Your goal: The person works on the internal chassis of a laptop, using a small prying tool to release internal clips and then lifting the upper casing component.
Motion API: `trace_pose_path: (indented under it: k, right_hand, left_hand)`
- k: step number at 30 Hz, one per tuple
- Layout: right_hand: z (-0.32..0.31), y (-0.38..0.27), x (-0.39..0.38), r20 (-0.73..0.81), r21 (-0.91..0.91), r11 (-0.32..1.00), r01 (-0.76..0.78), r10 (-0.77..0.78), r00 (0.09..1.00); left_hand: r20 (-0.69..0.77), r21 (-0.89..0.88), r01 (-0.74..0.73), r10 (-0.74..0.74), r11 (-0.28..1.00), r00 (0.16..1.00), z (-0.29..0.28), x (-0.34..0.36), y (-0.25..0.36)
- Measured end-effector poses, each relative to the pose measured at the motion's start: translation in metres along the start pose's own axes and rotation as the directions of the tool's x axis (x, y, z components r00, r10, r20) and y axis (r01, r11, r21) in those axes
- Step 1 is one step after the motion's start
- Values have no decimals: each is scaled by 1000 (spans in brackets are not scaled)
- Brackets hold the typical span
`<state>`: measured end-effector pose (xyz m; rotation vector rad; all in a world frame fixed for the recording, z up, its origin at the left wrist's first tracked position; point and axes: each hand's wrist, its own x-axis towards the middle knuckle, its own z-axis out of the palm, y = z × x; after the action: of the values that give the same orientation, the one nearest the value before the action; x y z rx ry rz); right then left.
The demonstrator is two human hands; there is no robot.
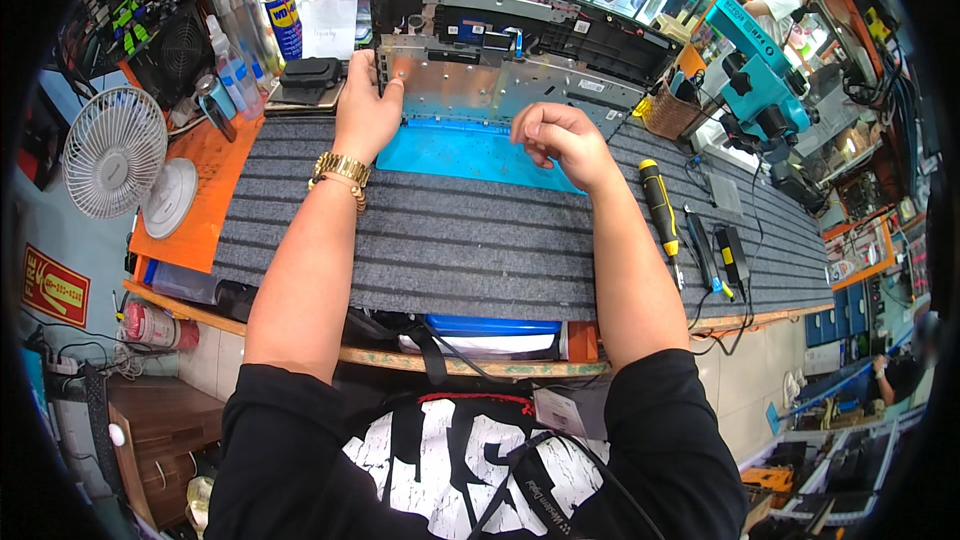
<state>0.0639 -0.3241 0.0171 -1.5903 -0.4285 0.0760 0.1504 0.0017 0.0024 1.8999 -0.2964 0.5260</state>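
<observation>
A black laptop chassis part with a bare metal plate point(455, 80) stands tilted up at the far side of the workbench, its inner side facing me. Its lower edge rests by a blue mat point(440, 148). My left hand point(370, 105) grips the part's left edge, with the thumb on the near face. Over the blue mat, in front of the plate, hovers my right hand point(560, 140), fingers curled together. Whatever they may hold is hidden. A yellow-and-black screwdriver point(657, 202) lies right of my right forearm.
Grey striped matting point(470, 240) covers the bench. At left stand a white fan point(115, 152), bottles and a spray can point(283, 18). A teal microscope point(760, 70) and a brown pen holder point(672, 110) are at right. A black adapter point(732, 255) with its cable lies near the right edge.
</observation>
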Motion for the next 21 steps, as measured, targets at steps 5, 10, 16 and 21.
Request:
trace_pose_path:
  k: [5,10,16,21]
  right_hand:
    - [1,-5,-2,-30,51,999,7,-6,1000]
    - [2,-7,-5,-100,-27,999,47,-49,994]
    - [1,4,-10,-405,-241,955,171,-259,877]
    - [-5,6,-15,-350,-499,855,138,-345,871]
  left_hand:
    - [6,50,-11,10,999,1000,-1,1,-1]
    - [17,106,-26,24,994,1000,-1,2,-4]
    - [12,139,-57,56,989,998,-2,0,-4]
    - [24,121,-46,43,992,999,-1,2,-6]
